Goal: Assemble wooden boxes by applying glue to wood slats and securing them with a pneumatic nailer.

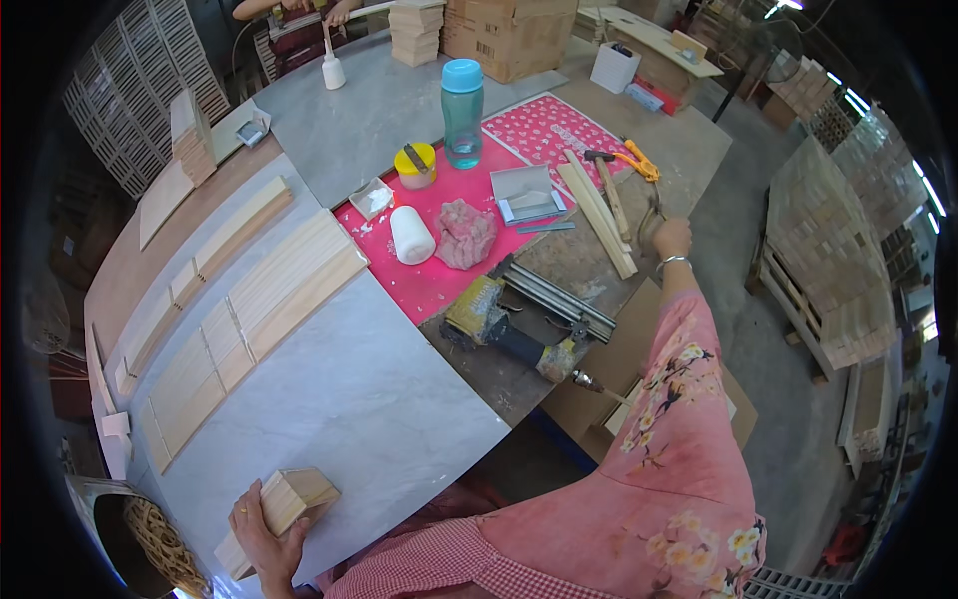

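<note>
My left hand (267, 534) is closed around a small box-like wooden piece (297, 495) at the near left of the grey-white tabletop. My right hand (672, 238) reaches to the table's right edge, its fingers closed on a dark curved metal tool (649, 218) that looks like pincers; the hand partly hides it. Just beyond lie an orange-handled tool (639, 160) and a hammer (611, 197) with a wooden handle. Wooden strips (597, 215) lie to the left of the hammer. Nearer me, a yellowish nail gun (509, 324) rests on its side, its hose fitting by my right sleeve.
Rows of joined wooden boards (249, 319) lie along the left of the table. On a pink mat (404, 290) stand a teal bottle (462, 115), a yellow-lidded jar (415, 165), a white bottle (411, 236) and a crumpled cloth (465, 235). Another person's hands (339, 12) show at the far side.
</note>
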The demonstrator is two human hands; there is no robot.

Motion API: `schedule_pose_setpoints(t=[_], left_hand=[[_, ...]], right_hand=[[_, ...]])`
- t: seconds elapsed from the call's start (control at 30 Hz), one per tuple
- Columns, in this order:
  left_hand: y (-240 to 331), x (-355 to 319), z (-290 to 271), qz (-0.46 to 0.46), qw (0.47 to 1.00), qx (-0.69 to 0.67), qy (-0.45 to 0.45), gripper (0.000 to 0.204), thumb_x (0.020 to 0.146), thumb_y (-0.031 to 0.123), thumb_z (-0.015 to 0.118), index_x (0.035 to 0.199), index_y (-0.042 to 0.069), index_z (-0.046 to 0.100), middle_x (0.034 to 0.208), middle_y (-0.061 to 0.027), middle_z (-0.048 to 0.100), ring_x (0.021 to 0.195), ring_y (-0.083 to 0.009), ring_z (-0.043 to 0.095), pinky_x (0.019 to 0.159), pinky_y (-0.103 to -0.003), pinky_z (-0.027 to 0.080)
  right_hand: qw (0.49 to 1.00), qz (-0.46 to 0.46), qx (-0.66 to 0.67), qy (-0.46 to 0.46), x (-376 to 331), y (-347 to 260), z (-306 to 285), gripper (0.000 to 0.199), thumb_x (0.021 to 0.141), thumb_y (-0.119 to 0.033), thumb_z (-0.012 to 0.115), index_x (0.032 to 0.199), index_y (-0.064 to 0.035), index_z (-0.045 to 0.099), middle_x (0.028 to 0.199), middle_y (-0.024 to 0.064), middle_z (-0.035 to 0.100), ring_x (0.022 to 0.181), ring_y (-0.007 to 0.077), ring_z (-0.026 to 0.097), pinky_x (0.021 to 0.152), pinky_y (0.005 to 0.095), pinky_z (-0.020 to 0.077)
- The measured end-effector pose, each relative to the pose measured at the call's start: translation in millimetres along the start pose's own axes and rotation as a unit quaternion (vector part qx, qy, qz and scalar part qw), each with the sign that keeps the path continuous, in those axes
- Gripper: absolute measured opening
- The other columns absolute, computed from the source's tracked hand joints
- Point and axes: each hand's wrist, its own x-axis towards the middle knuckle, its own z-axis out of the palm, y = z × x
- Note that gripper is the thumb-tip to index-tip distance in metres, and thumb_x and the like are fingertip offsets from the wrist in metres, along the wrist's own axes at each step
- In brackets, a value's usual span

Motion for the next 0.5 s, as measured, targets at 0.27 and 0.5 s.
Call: schedule_pose_setpoints(t=[0.27,0.5], left_hand=[[-6,-2,2,0.025,1.000,0.001,0.001,0.088,0.076,0.055,0.074,0.142,0.001,0.051,0.121,-0.0209,0.060,0.107,-0.0377,0.054,0.102,-0.047,0.038],[-5,-6,3,0.038,0.999,0.023,0.019,0.082,0.079,0.044,0.075,0.144,0.001,0.049,0.123,-0.0199,0.060,0.109,-0.0365,0.055,0.105,-0.045,0.037]], right_hand=[[0.969,-0.012,0.245,0.033,-74,29,-89,0.025,0.095,-0.018,0.050,0.086,-0.0014,0.066,0.088,0.0115,0.069,0.083,0.0246,0.063,0.075,0.0362,0.0493],[0.805,-0.255,0.462,-0.271,-318,46,-126,0.025,0.094,-0.014,0.056,0.070,-0.0134,0.050,0.066,-0.0054,0.045,0.062,0.0074,0.037,0.057,0.0250,0.0341]])
